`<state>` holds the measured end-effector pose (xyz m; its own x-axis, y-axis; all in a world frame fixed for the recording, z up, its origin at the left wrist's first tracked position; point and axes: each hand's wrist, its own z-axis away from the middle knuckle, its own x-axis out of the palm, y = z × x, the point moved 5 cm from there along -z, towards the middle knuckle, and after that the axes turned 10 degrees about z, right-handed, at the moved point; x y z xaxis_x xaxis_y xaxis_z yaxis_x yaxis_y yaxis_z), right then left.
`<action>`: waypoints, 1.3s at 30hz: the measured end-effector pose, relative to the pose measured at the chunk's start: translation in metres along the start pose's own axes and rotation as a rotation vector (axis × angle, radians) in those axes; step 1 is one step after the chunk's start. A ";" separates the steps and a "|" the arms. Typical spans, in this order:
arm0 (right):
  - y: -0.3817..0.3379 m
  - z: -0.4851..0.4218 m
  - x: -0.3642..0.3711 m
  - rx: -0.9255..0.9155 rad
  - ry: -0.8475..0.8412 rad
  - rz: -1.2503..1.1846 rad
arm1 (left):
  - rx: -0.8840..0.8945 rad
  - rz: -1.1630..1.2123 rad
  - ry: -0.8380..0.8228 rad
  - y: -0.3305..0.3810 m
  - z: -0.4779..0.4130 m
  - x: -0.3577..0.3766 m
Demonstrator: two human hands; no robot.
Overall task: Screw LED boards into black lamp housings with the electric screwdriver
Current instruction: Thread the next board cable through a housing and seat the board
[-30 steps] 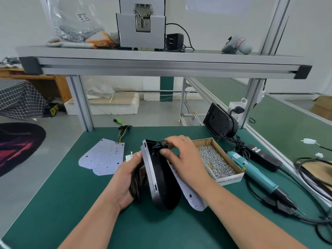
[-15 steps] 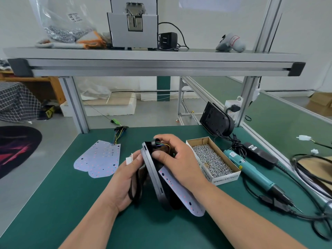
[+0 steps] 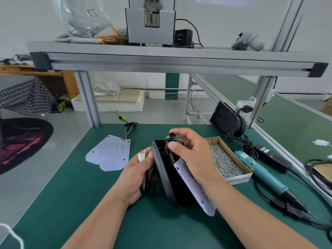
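A black lamp housing [image 3: 166, 178] stands on edge on the green mat. My left hand [image 3: 137, 174] grips it from the left, along with black cables and a white connector [image 3: 140, 157]. My right hand [image 3: 193, 155] pinches the coloured wire bundle [image 3: 177, 140] at the housing's top. A white LED board [image 3: 193, 186] leans against the housing's right side under my right wrist. A second LED board [image 3: 110, 155] with wires lies flat to the left. The teal electric screwdriver [image 3: 264, 174] lies on the mat at the right.
A cardboard box of screws [image 3: 227, 161] sits just right of my right hand. Another black housing [image 3: 227, 121] leans against the frame post at the back right. Black power cables [image 3: 291, 207] trail over the right side. An aluminium shelf [image 3: 170, 58] spans overhead.
My right hand has pulled the coloured wires up out of the housing's top. The LED board has slid further along the housing's right side.
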<state>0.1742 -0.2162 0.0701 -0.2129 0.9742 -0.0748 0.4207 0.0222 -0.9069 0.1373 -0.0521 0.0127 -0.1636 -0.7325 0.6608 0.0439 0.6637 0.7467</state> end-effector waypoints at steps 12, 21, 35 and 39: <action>-0.003 -0.004 -0.001 -0.039 -0.064 0.444 | 0.039 0.056 0.131 0.003 0.001 -0.004; -0.005 -0.001 0.008 0.021 -0.175 0.769 | 0.039 0.023 0.096 0.006 0.000 -0.012; -0.013 0.005 0.003 -0.031 -0.156 0.644 | 0.068 -0.178 -0.021 0.014 -0.001 -0.007; -0.005 0.004 0.007 -0.018 -0.187 0.676 | 0.123 -0.309 0.146 0.012 -0.003 -0.010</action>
<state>0.1669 -0.2109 0.0728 -0.0472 0.7206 -0.6917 0.5282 -0.5698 -0.6296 0.1425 -0.0373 0.0152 -0.0082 -0.9095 0.4157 -0.1060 0.4141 0.9040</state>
